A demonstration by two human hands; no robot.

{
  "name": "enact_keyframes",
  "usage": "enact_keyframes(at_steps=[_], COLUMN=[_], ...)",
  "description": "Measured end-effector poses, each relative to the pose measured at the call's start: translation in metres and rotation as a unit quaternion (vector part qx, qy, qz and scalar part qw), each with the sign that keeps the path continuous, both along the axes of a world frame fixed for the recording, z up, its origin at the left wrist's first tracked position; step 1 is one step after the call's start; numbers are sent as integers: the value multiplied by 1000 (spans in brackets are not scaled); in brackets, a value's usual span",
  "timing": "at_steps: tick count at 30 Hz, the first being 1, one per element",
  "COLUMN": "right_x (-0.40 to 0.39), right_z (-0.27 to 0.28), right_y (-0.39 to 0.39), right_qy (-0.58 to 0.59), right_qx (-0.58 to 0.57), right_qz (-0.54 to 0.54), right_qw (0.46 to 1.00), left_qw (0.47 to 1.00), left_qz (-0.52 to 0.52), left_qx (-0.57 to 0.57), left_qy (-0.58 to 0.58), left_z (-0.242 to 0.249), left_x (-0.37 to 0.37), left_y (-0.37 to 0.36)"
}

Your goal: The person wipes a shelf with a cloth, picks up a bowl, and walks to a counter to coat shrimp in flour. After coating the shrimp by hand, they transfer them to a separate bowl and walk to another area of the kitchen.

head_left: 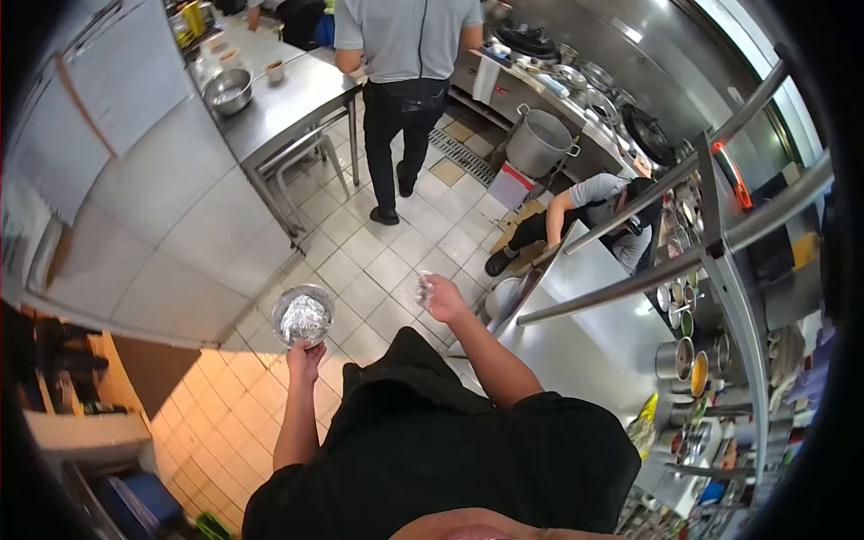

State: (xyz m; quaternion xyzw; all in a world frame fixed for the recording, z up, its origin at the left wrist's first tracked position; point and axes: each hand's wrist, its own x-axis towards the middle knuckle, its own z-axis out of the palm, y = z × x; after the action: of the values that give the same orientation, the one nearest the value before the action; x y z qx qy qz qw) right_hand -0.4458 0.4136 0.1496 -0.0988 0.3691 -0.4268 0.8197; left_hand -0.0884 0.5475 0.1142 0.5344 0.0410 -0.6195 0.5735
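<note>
My left hand [306,356] grips the near rim of a round metal bowl [278,317], held out over the tiled floor. Inside the bowl lies a crumpled, shiny silvery-white bundle [305,319] that looks like foil or plastic wrap. Further right, my right hand [441,301] is raised with its fingers closed on a small crumpled clear piece of plastic [423,290]. A gap of floor separates the two hands.
A person [405,45] stands ahead, and another [594,211] crouches at right by a steel counter [585,333]. Left stands a steel table [297,94] with a metal bowl [228,92]. A big stockpot [540,142] and metal rails [621,288] are at right.
</note>
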Motion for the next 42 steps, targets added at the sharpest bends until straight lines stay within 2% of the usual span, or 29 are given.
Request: enact_keyframes(at_steps=[1, 4, 7, 8, 11, 12, 18, 21, 26, 28, 30, 31, 32, 33, 34, 38, 40, 42], right_x=[-3, -7, -7, -7, 8, 20, 61, 71, 54, 33, -1, 0, 0, -12, 1, 14, 20, 39], right_z=[2, -1, -23, -37, -51, -32, 4, 30, 34, 7, -28, -23, -17, -34, -14, -3, -13, -15], right_y=[-13, -43, -91, -108, -173, -194, -336, -379, -414, -424, -423, -427, -428, -429, -436, -466, -489, -521], right_qy=[8, 35, 34, -27, 1, 57, 37, 62, 92, 92, 22, 67, 58, 58, 105, 97, 99, 118], right_qx=[-7, 82, 104, 74, 117, 136, 27, -17, -3, 58, 76, 122, 116, 98, 108, 129, 105, 133], right_qz=[-23, -100, -116, -106, -120, -129, -105, -92, -132, -167, -194, -242, -259, -265, -292, -301, -278, -287], right_qw=[1000, 991, 987, 991, 986, 981, 993, 994, 987, 980, 978, 960, 957, 957, 945, 940, 950, 941], left_qw=[1000, 999, 999, 999, 998, 998, 997, 997, 994, 990, 991, 986, 987, 987, 987, 983, 980, 977], left_qz=[-9, -23, -28, -38, -58, -62, -72, -53, -44, -53, -46, -69, -78, -90, -99, -149, -178, -200], left_qx=[-13, -43, -31, -29, -12, 3, -26, -37, -91, -117, -119, -147, -136, -132, -119, -90, -75, -71], left_qy=[-1, 8, 17, 17, 13, 7, -8, -29, -35, -64, -44, -29, -27, -25, -40, -50, -38, -34], left_z=[6, 16, 23, 23, 29, 36, 50, 79, 81, 84, 71, 72, 60, 51, 59, 55, 30, 20], left_x=[5, 12, 12, 13, 18, 21, 52, 59, 79, 82, 91, 94, 99, 104, 105, 114, 123, 134], left_y=[-30, -101, -166, -185, -235, -251, -374, -442, -568, -623, -681, -704, -732, -760, -783, -846, -866, -883])
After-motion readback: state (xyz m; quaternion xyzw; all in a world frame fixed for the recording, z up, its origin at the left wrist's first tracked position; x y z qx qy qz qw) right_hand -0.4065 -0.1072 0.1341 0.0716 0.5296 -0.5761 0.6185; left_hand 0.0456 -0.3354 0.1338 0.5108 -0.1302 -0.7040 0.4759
